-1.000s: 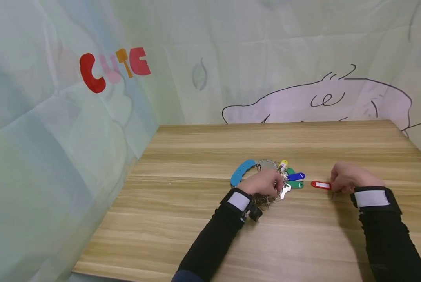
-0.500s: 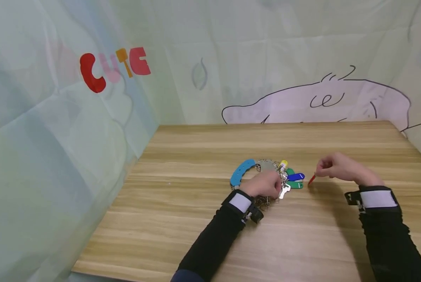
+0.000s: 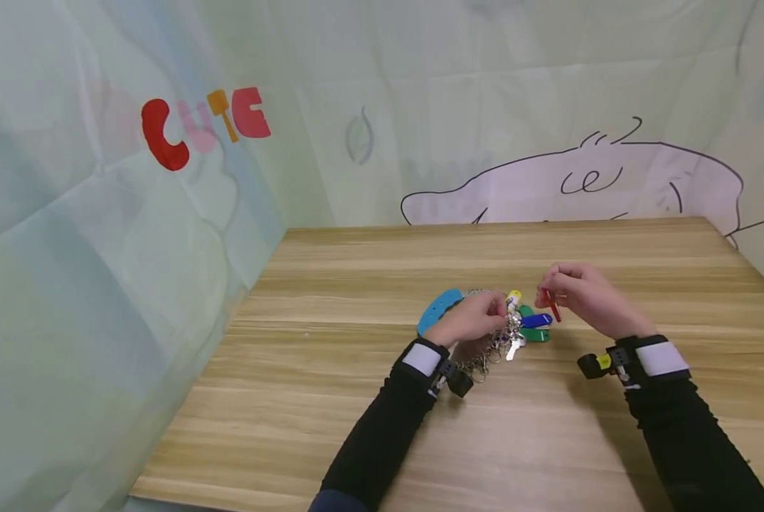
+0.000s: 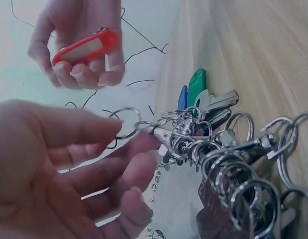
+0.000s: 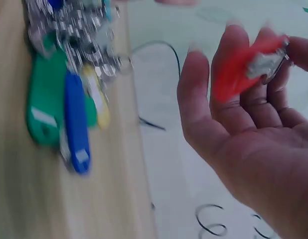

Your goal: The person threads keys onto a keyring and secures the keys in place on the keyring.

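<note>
My left hand [image 3: 468,321] is over a bunch of metal rings and clasps on the table. Its thumb and finger pinch a key ring [image 4: 125,108] lifted at the end of the bunch. My right hand [image 3: 590,302], raised to the right of the bunch, holds a red key tag [image 4: 79,51] with a white label. A silver key [image 5: 266,64] hangs with that tag, blurred in the right wrist view. Green key tags [image 3: 536,335], a blue key tag [image 3: 536,321] and a yellow key tag [image 3: 513,296] fan out from the bunch, beside a loose silver key [image 3: 515,348].
A blue strap with holes [image 3: 438,313] curves from the bunch's left side, partly behind my left hand. Everything lies on a wood-grain table [image 3: 331,398]. A printed cloth [image 3: 331,128] hangs along its back and left edges.
My right hand has lifted the red key tag off the table and carried it left toward the bunch. My left hand has risen slightly, its fingers now at the bunch's upper side.
</note>
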